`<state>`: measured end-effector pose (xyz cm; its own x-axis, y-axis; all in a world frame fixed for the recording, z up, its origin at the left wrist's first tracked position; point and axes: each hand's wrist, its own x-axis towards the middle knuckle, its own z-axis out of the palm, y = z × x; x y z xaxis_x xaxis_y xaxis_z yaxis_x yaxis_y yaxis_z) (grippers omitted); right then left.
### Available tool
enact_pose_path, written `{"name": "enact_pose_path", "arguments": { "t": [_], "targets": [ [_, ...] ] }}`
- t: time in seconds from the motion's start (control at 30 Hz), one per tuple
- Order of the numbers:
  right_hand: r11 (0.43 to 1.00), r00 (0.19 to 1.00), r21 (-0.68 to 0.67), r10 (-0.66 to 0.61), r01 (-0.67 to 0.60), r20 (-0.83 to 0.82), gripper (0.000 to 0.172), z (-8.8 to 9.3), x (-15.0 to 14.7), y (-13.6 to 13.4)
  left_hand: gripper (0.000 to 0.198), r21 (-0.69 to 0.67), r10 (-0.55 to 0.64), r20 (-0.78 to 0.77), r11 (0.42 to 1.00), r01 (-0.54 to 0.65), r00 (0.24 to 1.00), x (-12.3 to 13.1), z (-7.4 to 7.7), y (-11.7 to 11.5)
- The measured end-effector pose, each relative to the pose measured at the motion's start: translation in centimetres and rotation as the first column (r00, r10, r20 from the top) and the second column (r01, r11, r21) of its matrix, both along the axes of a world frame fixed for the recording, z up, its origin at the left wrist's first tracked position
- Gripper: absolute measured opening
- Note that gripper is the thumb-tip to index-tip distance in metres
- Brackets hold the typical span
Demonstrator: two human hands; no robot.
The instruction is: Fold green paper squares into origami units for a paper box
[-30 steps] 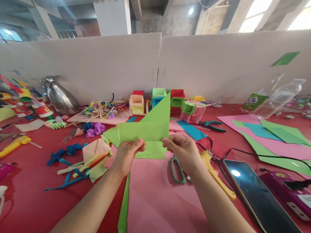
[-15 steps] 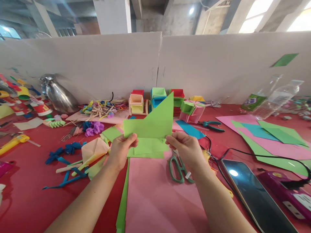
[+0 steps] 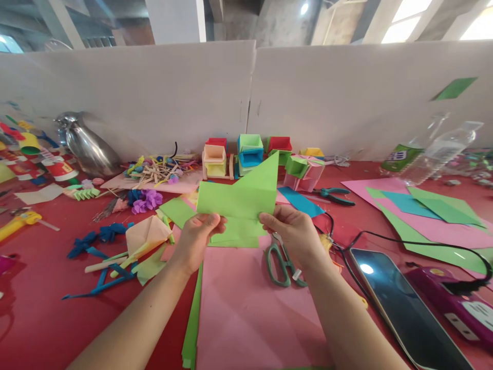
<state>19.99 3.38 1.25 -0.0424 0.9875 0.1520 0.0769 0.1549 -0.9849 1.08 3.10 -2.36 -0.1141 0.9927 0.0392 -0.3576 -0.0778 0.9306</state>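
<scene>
A light green sheet of paper (image 3: 239, 198) is held up between my hands, its right side rising to a tall point. My left hand (image 3: 198, 234) pinches its lower left corner, thumb in front. At the lower right corner, my right hand (image 3: 290, 228) pinches it between thumb and fingers. Behind and below the sheet lies more green paper (image 3: 234, 241). Pink paper (image 3: 254, 303) spreads under my hands, with green sheets (image 3: 191, 329) showing along its left edge. Green-handled scissors (image 3: 279, 270) lie beside my right hand, blades partly hidden.
Small folded paper boxes (image 3: 250, 154) stand by the white partition (image 3: 154, 92). Blue paper strips (image 3: 100, 285) and a peach folded paper (image 3: 148, 234) lie to the left. On the right are a phone (image 3: 408, 303), a black cable (image 3: 416, 240), pliers (image 3: 333, 195) and coloured sheets (image 3: 454, 234).
The green sheet has tipped slightly, its upper point now lower and a little to the right. My left hand has shifted slightly right along its lower edge. The view has also shifted a little.
</scene>
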Motion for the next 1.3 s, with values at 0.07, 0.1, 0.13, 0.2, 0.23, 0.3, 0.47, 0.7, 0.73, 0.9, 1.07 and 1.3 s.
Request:
{"name": "enact_pose_path", "arguments": {
  "t": [0.07,0.1,0.13,0.2,0.23,0.3,0.47,0.7,0.73,0.9,1.07,1.3],
  "targets": [
    [0.999,1.000,0.009,0.030,-0.031,0.008,0.026,-0.1,-0.4,-0.1,0.027,-0.022,-0.074,-0.044,0.997,0.073,0.996,0.4,-0.1,-0.4],
    [0.999,0.999,0.009,0.050,-0.051,0.013,0.027,-0.1,-0.7,-0.3,0.026,-0.030,-0.103,-0.066,0.994,0.101,0.993,0.6,-0.1,-0.6],
    [0.998,0.997,0.003,0.068,-0.068,0.019,0.028,-0.2,-0.9,-0.4,0.025,-0.033,-0.118,-0.082,0.993,0.116,0.990,0.9,-0.1,-0.9],
    [0.995,0.995,-0.013,0.102,-0.102,0.020,0.026,-0.3,-1.5,-0.7,0.022,-0.033,-0.129,-0.089,0.991,0.127,0.988,1.3,0.0,-1.2],
    [0.992,0.992,-0.017,0.129,-0.129,0.007,0.023,-0.4,-1.8,-0.9,0.021,-0.032,-0.128,-0.086,0.992,0.126,0.988,1.5,0.1,-1.4],
    [0.980,0.980,-0.024,0.198,-0.199,-0.036,0.016,-0.6,-2.2,-1.1,0.018,-0.019,-0.112,-0.087,0.994,0.111,0.990,1.9,0.3,-1.7],
    [0.975,0.976,-0.049,0.212,-0.215,-0.058,0.016,-0.6,-2.0,-0.9,0.019,-0.022,-0.056,-0.132,0.998,0.054,0.990,1.9,0.3,-1.4],
    [1.000,0.995,-0.019,-0.018,0.016,-0.100,0.024,0.1,-0.2,-0.2,0.024,0.004,0.129,-0.032,0.992,-0.129,0.991,-1.0,0.1,0.9],
    [1.000,0.994,-0.016,-0.027,0.026,-0.104,0.026,0.1,-0.2,-0.3,0.024,0.010,0.124,-0.033,0.992,-0.124,0.992,-1.0,0.1,0.9],
    [0.992,0.992,-0.037,0.124,-0.123,0.023,0.030,0.0,-1.4,-1.0,0.024,0.026,0.006,-0.100,1.000,-0.003,0.995,0.9,0.2,-0.7],
    [0.990,0.989,-0.049,0.136,-0.133,0.063,0.032,-0.4,-1.6,-1.1,0.029,0.025,-0.005,-0.223,1.000,0.011,0.975,1.2,0.2,-1.2],
    [0.997,0.998,-0.047,0.055,-0.055,-0.004,0.032,-0.3,-1.1,-0.5,0.035,0.045,0.204,-0.179,0.979,-0.200,0.962,-1.3,-0.1,0.9]
  ]
}}
